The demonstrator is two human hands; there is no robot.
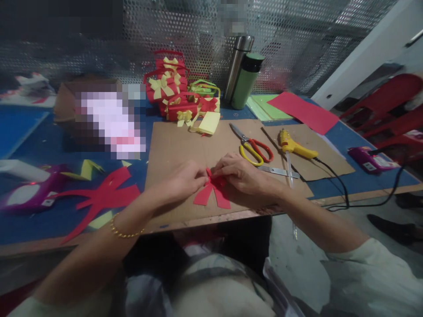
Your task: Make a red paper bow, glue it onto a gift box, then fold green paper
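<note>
Left hand and right hand: fingertips pinch the red bow between them, over the card; uneven pulling could crease or tear it. Beyond the right fingers, scissors; farther right, the glue gun, which a snagged cord could drag.

The bow is plain red, on tan cardboard over a blue counter. The scissors have grey blades, one yellow handle and one orange-red. The glue gun is yellow, its cable black. Red bags carry pale yellow bows. One flask is silver, the other bottle green with a black neck. The screen is grey, patterned with round holes. The bracelet is beaded gold.
</note>
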